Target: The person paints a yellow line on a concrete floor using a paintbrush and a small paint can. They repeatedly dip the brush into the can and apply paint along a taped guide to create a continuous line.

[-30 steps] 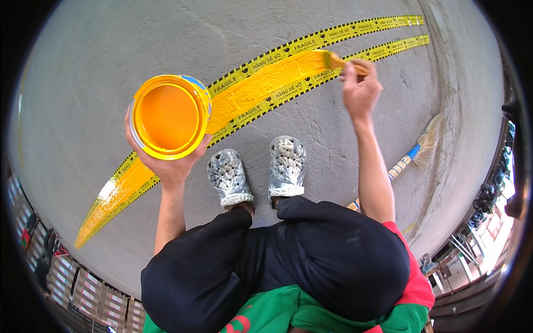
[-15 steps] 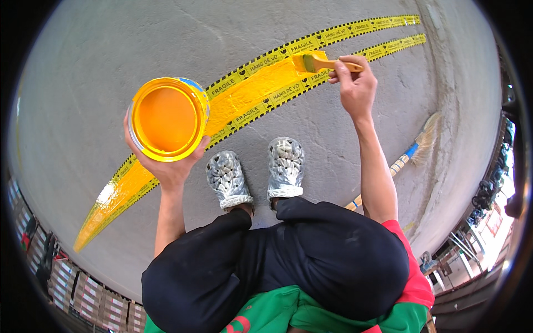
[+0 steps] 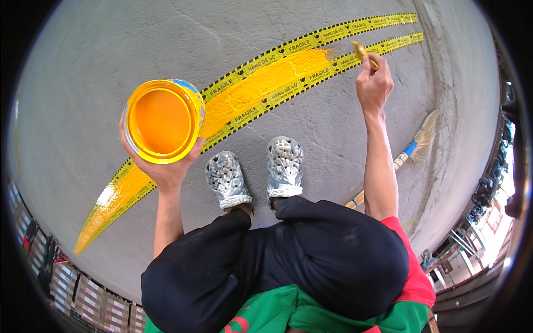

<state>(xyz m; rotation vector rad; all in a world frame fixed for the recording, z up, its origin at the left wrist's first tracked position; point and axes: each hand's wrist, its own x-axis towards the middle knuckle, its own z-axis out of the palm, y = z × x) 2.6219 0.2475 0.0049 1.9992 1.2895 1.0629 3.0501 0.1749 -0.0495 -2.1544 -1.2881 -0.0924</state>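
My left hand (image 3: 166, 176) is closed around an open paint can (image 3: 162, 122) with yellow-orange paint in it, its mouth facing up toward me. In my right hand (image 3: 376, 86) is a paintbrush (image 3: 361, 51), gripped by its handle, with the bristles pointing up and away from me. The brush is slightly blurred and is over the right part of the taped strip, past the end of the paint. A wet yellow paint stripe (image 3: 266, 80) lies on the floor between two lines of yellow printed tape (image 3: 325, 74). Its right end is ragged, and bare grey floor shows beyond it between the tapes.
A straw broom (image 3: 425, 137) lies on the concrete floor (image 3: 311, 172) to my right. My feet in grey-white clogs (image 3: 285, 161) stand just on the near side of the tape. Stacked pallets (image 3: 91, 297) line the lower left rim, and dark items (image 3: 488, 186) line the right.
My right hand has lifted the brush off the stripe's end and moved it right, turning the bristles upward. The can in my left hand has shifted slightly left.
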